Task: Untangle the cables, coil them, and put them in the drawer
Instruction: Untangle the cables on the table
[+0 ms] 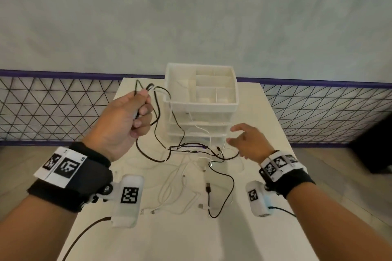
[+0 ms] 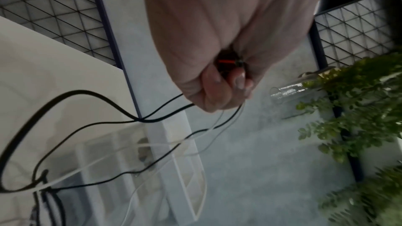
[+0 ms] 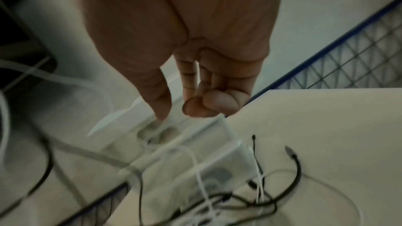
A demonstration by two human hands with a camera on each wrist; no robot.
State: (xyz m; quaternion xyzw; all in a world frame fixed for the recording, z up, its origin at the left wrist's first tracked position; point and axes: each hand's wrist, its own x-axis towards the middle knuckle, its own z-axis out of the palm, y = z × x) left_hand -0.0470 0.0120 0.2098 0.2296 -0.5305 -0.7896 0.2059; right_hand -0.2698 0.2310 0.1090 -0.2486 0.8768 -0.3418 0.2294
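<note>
My left hand [image 1: 129,116] is raised left of the white drawer unit [image 1: 201,104] and grips a bundle of black and white cables [image 1: 157,112]; its fist [image 2: 219,88] closes round the strands [image 2: 152,118]. The cables hang down to a tangle [image 1: 191,150] on the white table [image 1: 265,229] in front of the drawers. More white cables [image 1: 178,188] and a black USB cable [image 1: 220,193] lie nearer me. My right hand [image 1: 244,142] hovers right of the tangle, fingers loosely curled [image 3: 208,104], holding nothing.
The drawer unit has an open compartment tray [image 1: 212,87] on top. A wire mesh fence [image 1: 53,108] runs behind the table under a grey wall. The left wrist view shows a green plant [image 2: 359,126] and a glass tube [image 2: 287,92].
</note>
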